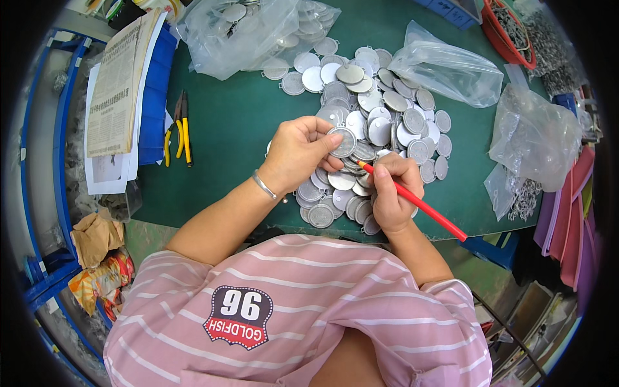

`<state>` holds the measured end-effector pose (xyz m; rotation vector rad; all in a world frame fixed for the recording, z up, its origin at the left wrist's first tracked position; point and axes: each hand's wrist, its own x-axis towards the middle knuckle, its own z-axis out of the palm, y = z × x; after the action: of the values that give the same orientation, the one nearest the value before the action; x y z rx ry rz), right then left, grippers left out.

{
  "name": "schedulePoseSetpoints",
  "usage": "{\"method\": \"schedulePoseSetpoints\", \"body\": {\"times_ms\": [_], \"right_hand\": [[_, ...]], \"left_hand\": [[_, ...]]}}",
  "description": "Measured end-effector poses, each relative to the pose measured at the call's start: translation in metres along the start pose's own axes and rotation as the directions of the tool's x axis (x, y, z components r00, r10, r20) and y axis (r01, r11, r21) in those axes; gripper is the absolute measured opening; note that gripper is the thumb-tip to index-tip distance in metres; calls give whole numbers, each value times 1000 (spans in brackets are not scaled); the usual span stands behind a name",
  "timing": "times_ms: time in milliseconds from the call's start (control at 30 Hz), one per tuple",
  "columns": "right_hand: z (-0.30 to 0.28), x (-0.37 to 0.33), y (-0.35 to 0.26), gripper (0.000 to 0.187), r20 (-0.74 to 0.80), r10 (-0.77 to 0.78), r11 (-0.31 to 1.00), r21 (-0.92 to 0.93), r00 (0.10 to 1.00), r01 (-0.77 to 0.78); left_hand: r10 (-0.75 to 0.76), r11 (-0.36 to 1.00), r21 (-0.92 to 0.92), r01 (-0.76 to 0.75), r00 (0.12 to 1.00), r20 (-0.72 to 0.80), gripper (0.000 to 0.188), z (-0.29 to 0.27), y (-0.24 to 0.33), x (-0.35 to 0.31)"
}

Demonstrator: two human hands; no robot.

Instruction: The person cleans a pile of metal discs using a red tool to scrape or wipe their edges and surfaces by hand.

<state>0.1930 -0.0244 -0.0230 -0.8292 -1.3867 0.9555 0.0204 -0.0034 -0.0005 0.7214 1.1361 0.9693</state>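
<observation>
Between the thumb and fingers of my left hand is a round grey metal disc with a meshed face and a small loop at its edge. My right hand grips a red stick-like tool with a yellow section near its tip, like a pen or thin brush; its tip is close to the held disc, and I cannot tell whether they touch. Under and around both hands spreads a pile of similar metal discs, some meshed, some smooth and shiny.
Yellow-handled pliers lie left on the green table, beside a blue bin with papers. A plastic bag of discs sits at the back. Another clear bag lies right of the pile; a red basket stands far right.
</observation>
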Motion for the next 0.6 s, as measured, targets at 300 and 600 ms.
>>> {"method": "schedulePoseSetpoints", "body": {"times_ms": [300, 600], "right_hand": [[7, 3, -3, 8, 0, 30, 987, -159, 1000, -29], [4, 3, -2, 8, 37, -13, 990, -137, 999, 18]], "left_hand": [[-4, 1000, 21, 4, 1000, 11, 16, -1, 1, 0], [-13, 1000, 8, 13, 1000, 12, 15, 0, 3, 0]]}}
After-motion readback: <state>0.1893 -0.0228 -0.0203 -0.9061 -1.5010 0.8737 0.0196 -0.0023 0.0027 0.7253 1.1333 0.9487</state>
